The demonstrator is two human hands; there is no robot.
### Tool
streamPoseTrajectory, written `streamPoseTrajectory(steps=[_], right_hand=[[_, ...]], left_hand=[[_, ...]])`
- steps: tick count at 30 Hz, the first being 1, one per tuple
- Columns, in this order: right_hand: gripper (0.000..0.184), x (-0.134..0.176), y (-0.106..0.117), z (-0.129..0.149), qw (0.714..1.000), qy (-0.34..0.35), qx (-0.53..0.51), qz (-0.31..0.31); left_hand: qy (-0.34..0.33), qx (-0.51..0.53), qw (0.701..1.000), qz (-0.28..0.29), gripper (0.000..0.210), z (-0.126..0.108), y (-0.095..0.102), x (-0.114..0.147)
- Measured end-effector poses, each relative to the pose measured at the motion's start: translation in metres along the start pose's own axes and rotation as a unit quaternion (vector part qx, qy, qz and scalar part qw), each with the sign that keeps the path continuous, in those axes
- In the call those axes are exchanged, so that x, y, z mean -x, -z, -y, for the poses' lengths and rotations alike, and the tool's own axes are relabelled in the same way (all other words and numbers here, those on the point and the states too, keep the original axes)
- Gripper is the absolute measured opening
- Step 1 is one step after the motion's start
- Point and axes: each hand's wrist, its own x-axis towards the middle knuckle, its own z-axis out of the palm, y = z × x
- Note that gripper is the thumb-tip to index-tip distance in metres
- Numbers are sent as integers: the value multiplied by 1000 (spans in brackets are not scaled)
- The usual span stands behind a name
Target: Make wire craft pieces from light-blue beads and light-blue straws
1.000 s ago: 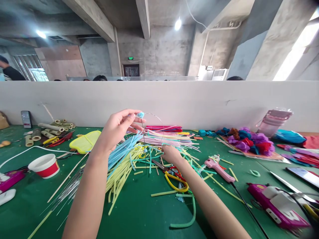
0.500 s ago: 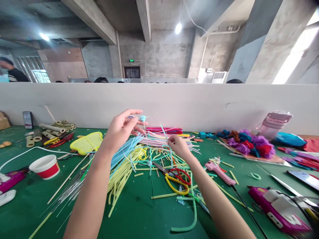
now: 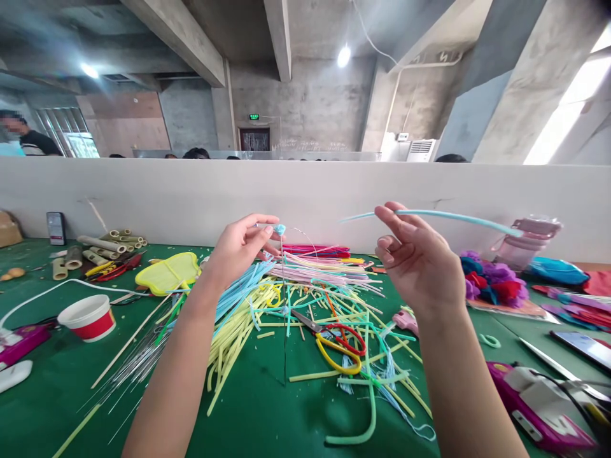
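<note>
Over the green tabletop [image 3: 238,432], toward its far edge, the left hand [image 3: 238,249] pinches a light-blue fuzzy knob [image 3: 280,229] on a thin, dark wire [image 3: 283,273]. The right hand [image 3: 422,261] grips a long, pale-blue fuzzy stem [image 3: 463,219] between its fingers, well apart from the knob. The step in hand looks like handling this single stem; bringing both together would call for a steady left pinch and a careful right-hand approach.
</note>
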Motion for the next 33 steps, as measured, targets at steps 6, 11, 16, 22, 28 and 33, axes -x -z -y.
streamPoseTrajectory(steps=[6,11,16,22,28,33], right_hand=[[18,15,-14,11,999,21,-14,-19],[18,19,-27,0,999,4,-18,35],[22,22,-37,-15,996,-8,21,81],[17,25,-40,-15,994,-1,-13,108],[13,26,-40,-15,993,4,0,119],[13,26,-43,-16,990,6,47,133]], left_hand=[[-1,-4,1000,4,30,-4,-2,2],[-16,-9,1000,17,30,-7,-3,4],[-22,-13,999,36,32,-12,-2,9],[-23,-13,998,50,34,-12,-1,10],[-21,-70,996,41,29,-8,-1,6],[-20,-87,996,27,29,-9,0,5]])
